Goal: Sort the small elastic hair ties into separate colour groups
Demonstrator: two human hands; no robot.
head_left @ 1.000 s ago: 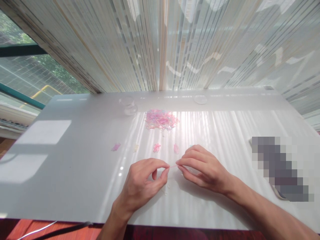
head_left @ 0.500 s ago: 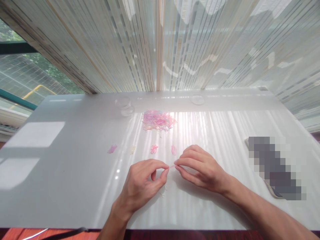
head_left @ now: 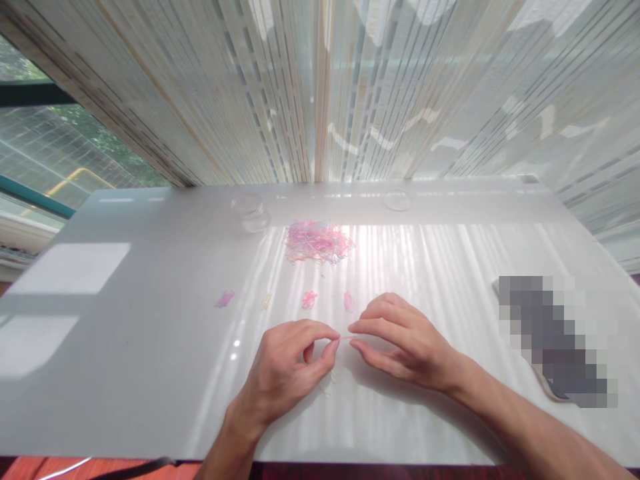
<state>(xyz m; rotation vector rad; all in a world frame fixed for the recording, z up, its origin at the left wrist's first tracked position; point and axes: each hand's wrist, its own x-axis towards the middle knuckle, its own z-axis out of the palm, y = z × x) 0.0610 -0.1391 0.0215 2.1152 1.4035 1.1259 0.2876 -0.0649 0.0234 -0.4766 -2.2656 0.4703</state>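
Note:
My left hand (head_left: 293,353) is closed in a pinch on one end of a thin pink rubber band (head_left: 347,337). The band points right, into the gap between the fingertips of my right hand (head_left: 410,343). Those right fingers are apart, with the thumb below and the index finger above the band's end. Just beyond my hands lie small groups of bands: purple (head_left: 225,298), pale yellow (head_left: 267,301), bright pink (head_left: 309,299) and light pink (head_left: 349,301). A few whitish bands (head_left: 327,392) show beside my left hand, partly hidden by it.
A mixed pile of coloured rubber bands (head_left: 319,242) lies farther back on the white table (head_left: 150,393). Behind it to the left is a clear round container (head_left: 254,217); a clear disc (head_left: 397,200) lies at the back. A pixelated dark object (head_left: 555,340) is at right. Striped curtains (head_left: 320,93) border the far edge.
My right thumb and index finger have spread apart, off the band's right end. My left hand keeps its pinch on the pink band.

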